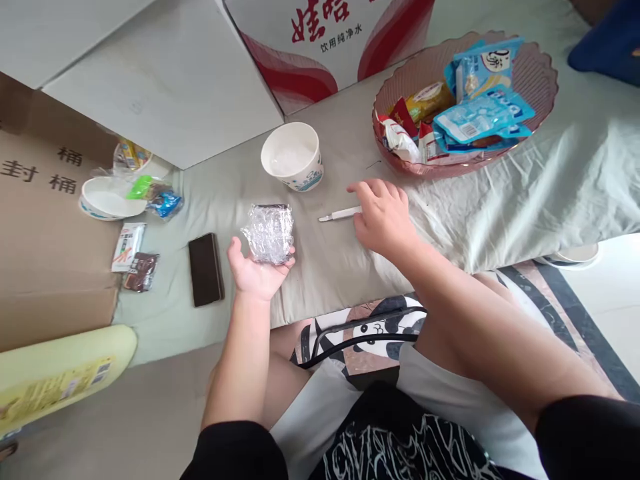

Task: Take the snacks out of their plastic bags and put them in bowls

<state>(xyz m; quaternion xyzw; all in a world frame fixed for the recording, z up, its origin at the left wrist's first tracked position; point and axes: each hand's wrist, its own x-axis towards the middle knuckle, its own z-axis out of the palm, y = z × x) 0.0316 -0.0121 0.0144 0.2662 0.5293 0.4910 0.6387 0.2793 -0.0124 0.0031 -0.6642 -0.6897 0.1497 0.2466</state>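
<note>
My left hand (260, 277), palm up, holds a small bubble-wrapped packet (271, 235) with a dark edge showing at its top. The thumb stands out to the left, and fingertips curl round the packet's right side. Further right, my right hand (383, 217) is palm down over the cloth, with its fingers stretched forward and apart. A slim white cutter (341, 214) lies on the cloth, its tip pointing left and its rear end hidden at the right hand. Just beyond, a white paper bowl (295, 158) stands upright with crumpled clear plastic inside.
A pink basket (383, 127) of snack packets stands at the back right. At left are a dark phone (206, 270), a brown packet (142, 272), a white packet (129, 247) and another paper bowl (107, 199). Boxes (330, 60) line the back.
</note>
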